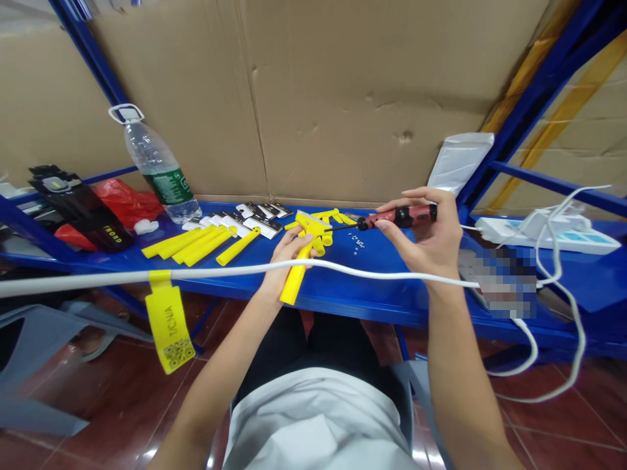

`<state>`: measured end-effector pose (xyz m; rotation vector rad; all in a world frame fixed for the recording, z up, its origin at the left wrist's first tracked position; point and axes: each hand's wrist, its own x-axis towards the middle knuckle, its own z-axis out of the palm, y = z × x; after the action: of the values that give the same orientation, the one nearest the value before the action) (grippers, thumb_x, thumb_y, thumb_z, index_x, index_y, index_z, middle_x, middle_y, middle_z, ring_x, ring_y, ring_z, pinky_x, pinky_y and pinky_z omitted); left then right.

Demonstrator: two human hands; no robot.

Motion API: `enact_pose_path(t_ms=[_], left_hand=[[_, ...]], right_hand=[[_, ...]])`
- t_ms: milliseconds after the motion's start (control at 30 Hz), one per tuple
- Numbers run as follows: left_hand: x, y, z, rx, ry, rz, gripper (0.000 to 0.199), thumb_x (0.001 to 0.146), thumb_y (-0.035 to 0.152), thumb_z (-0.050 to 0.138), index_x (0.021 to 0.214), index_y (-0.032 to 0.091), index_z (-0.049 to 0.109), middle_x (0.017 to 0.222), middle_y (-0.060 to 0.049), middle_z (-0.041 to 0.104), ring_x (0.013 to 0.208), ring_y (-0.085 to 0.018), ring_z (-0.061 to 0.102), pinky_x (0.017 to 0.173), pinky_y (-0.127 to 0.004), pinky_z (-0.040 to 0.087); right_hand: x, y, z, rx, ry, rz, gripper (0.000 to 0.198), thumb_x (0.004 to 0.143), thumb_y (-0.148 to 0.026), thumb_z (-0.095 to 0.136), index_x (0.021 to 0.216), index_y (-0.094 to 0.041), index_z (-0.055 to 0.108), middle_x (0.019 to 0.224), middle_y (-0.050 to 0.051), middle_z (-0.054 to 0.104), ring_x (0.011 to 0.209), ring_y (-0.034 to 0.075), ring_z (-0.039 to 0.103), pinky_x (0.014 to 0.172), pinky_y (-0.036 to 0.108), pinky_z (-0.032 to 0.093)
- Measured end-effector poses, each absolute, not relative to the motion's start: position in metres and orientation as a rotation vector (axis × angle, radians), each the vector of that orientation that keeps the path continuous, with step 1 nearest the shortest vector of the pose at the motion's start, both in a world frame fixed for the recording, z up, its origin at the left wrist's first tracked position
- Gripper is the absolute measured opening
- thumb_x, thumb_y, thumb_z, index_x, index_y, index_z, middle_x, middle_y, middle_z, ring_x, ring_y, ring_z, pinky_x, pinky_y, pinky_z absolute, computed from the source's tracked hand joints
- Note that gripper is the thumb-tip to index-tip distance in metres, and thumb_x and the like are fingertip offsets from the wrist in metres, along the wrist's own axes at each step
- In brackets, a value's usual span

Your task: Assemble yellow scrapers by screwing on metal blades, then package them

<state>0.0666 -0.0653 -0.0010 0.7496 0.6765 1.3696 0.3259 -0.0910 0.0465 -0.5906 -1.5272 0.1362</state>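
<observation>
yellow tool (295, 277), likely light, stiff, slick plastic; best held high up, where left hand (282, 256) grips it; right hand (435, 235) clasps screwdriver (399, 217), right of that hold.

You are in what looks like a workshop: your bench is a blue metal rack (382, 295) walled with cardboard (343, 98), where tiny loose parts (361, 245), a row of yellow handles (209, 247), printed cards (264, 226), a power strip (588, 236) and your screwdriver (402, 217) show above a tiled floor (112, 398).
</observation>
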Motion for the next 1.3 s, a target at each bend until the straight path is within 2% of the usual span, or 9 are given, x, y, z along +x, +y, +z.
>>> enact_pose_path(t_ms=[100,233,367,467,700,800,967,1067,1300], left_hand=[[0.067,-0.067,-0.001,0.745,0.685,1.373,0.055,0.08,0.017,0.095,0.128,0.021,0.067,0.107,-0.008,0.081,0.065,-0.014,0.074,0.043,-0.018,0.051],[0.068,-0.074,0.002,0.759,0.637,1.38,0.05,0.084,0.017,0.093,0.127,0.021,0.067,0.108,-0.008,0.081,0.066,-0.013,0.074,0.045,-0.018,0.053],[0.069,-0.078,0.006,0.784,0.614,1.368,0.048,0.085,0.017,0.093,0.125,0.021,0.068,0.112,-0.008,0.082,0.067,-0.012,0.074,0.045,-0.017,0.053],[0.069,-0.078,0.006,0.78,0.643,1.376,0.05,0.084,0.019,0.094,0.127,0.021,0.069,0.111,-0.009,0.082,0.066,-0.012,0.074,0.046,-0.016,0.052],[0.07,-0.076,0.003,0.784,0.648,1.374,0.05,0.085,0.018,0.093,0.128,0.022,0.067,0.108,-0.008,0.082,0.066,-0.013,0.074,0.046,-0.017,0.052],[0.07,-0.076,0.003,0.771,0.663,1.373,0.049,0.085,0.018,0.092,0.128,0.021,0.067,0.105,-0.008,0.081,0.066,-0.013,0.075,0.045,-0.017,0.052],[0.07,-0.077,0.004,0.761,0.663,1.376,0.05,0.085,0.018,0.093,0.127,0.022,0.067,0.108,-0.008,0.081,0.067,-0.013,0.074,0.046,-0.017,0.052],[0.069,-0.077,0.005,0.765,0.647,1.374,0.048,0.085,0.017,0.092,0.126,0.021,0.067,0.109,-0.008,0.081,0.067,-0.013,0.074,0.045,-0.016,0.051],[0.07,-0.076,0.005,0.763,0.656,1.375,0.048,0.086,0.017,0.092,0.127,0.021,0.067,0.108,-0.008,0.081,0.066,-0.013,0.074,0.045,-0.017,0.052]], right_hand=[[0.326,-0.09,0.046,-0.562,-1.538,0.164,0.061,0.086,-0.041,0.1,0.134,-0.039,0.062,0.117,0.004,0.083,0.103,0.033,0.085,0.101,0.061,0.072],[0.326,-0.089,0.047,-0.457,-1.591,0.28,0.067,0.088,-0.042,0.097,0.14,-0.038,0.056,0.14,0.008,0.076,0.12,0.034,0.084,0.112,0.064,0.069],[0.326,-0.089,0.048,-0.452,-1.591,0.312,0.07,0.087,-0.044,0.099,0.141,-0.039,0.054,0.146,0.009,0.074,0.122,0.034,0.083,0.113,0.065,0.069],[0.326,-0.091,0.048,-0.461,-1.592,0.322,0.066,0.09,-0.041,0.096,0.142,-0.038,0.055,0.143,0.009,0.076,0.114,0.033,0.085,0.11,0.063,0.07],[0.326,-0.089,0.046,-0.579,-1.534,0.121,0.056,0.092,-0.039,0.095,0.137,-0.039,0.062,0.108,0.002,0.083,0.105,0.033,0.083,0.106,0.06,0.068],[0.328,-0.086,0.044,-0.582,-1.516,0.132,0.056,0.093,-0.04,0.094,0.137,-0.04,0.06,0.111,0.002,0.083,0.104,0.034,0.084,0.108,0.063,0.067],[0.328,-0.088,0.045,-0.484,-1.588,0.256,0.067,0.09,-0.04,0.095,0.144,-0.039,0.055,0.138,0.007,0.077,0.113,0.034,0.085,0.109,0.063,0.069],[0.327,-0.091,0.047,-0.486,-1.598,0.285,0.068,0.09,-0.042,0.096,0.145,-0.039,0.055,0.141,0.008,0.077,0.112,0.033,0.086,0.11,0.061,0.069],[0.33,-0.086,0.043,-0.611,-1.525,0.093,0.061,0.089,-0.045,0.098,0.139,-0.039,0.064,0.113,0.004,0.084,0.103,0.035,0.084,0.1,0.063,0.069]])
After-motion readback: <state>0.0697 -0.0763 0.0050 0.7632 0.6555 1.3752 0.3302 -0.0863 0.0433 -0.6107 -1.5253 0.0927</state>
